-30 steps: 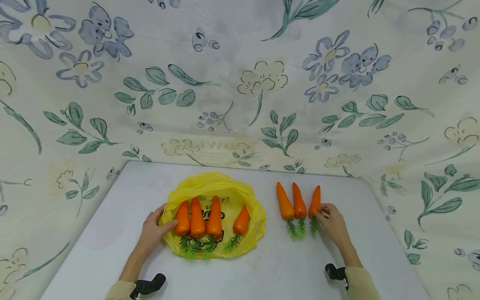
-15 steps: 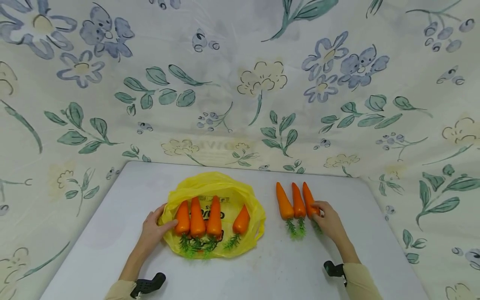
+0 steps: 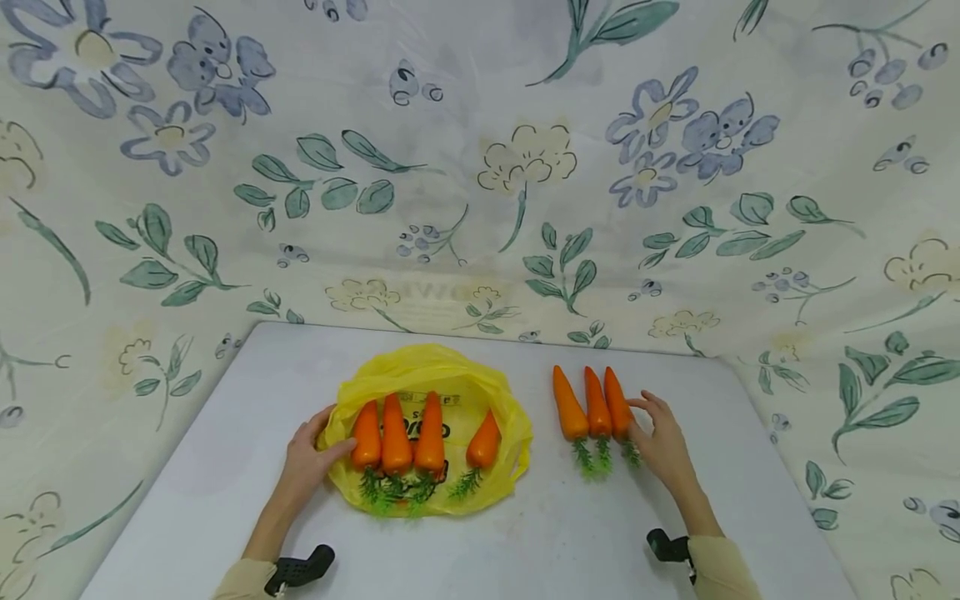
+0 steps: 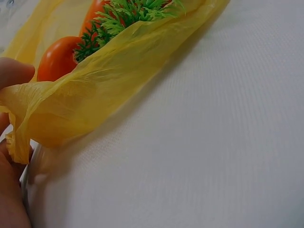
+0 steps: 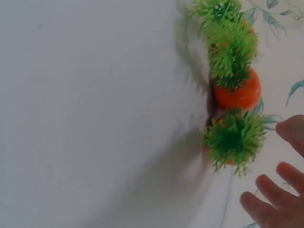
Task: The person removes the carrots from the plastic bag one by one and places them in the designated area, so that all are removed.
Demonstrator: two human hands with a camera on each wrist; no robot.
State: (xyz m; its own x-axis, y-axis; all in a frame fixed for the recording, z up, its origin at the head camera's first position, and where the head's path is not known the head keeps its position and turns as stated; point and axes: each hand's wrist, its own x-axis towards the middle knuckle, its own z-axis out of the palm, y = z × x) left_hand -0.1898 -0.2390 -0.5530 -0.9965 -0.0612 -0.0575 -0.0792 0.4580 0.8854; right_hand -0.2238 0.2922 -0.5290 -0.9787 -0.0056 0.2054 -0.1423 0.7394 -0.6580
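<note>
1. Now, over to the rightmost carrot point(image 3: 617, 404): lies flat on the white table point(image 3: 562, 533), right of the yellow bag point(image 3: 420, 362); stretches lengthwise away from the person, points to the far edge with a slight lean left, trails green leaves at the near end.
2. Along to the middle carrot point(image 3: 597, 404) and the left carrot point(image 3: 570, 407): lie just beside it in a row, point far and lean left too.
3. Across to the four bagged carrots point(image 3: 431, 433): point mostly to the far side, three close together, one apart and canted right.
4. Here, the right hand point(image 3: 663, 442): reaches in from the near right, spreads thumb and fingers loosely beside the rightmost carrot, grips nothing; contact hard to tell.
5. And the left hand point(image 3: 309, 454): reaches from the near left, pinches the yellow bag's rim between thumb and fingers.
</note>
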